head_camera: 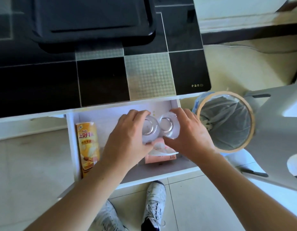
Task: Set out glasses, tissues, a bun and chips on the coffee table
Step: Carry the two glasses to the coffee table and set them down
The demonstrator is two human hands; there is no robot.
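Glasses, two, clear and upright in the open drawer (72, 130): left glass (148, 130) clasped by our left hand (127, 139), right glass (169, 128) by our right hand (187, 135), fingers curled round each wall. We judge them rigid, smooth, breakable and light; hold mid-wall, keeping them from knocking together. Chips (88, 149) and tissues (161, 154) lie beside them

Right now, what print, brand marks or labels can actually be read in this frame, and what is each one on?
"Oishi" with large characters "上好", the rest cut off: on the chips can lying in the drawer.
Smaller print lower on the chips can: too blurred to read.
Small gold mark at the coffee table corner: too small to read.
Dark print on the pink tissue pack: too blurred to read.
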